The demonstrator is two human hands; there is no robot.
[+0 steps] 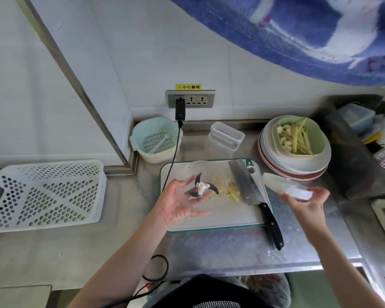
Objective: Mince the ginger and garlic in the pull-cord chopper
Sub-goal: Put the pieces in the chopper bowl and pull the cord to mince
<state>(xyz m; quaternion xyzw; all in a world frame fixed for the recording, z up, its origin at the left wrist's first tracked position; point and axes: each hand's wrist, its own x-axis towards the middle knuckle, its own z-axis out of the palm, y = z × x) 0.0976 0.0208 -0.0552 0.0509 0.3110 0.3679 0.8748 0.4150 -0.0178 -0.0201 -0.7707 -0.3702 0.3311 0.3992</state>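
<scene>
Chopper bowl and lid, one in each of your hands.
Your left hand cups the clear chopper bowl over the cutting board's left edge; your right hand grips the lid beyond its right edge.

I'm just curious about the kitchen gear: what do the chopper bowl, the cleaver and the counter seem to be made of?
The see-through round chopper bowl looks like clear glossy plastic: the cutting board shows through its wall. The broad cleaver has a dull grey blade, probably steel, and a glossy black handle, likely plastic. The grey counter looks like brushed stainless steel, with soft smeared reflections.
</scene>
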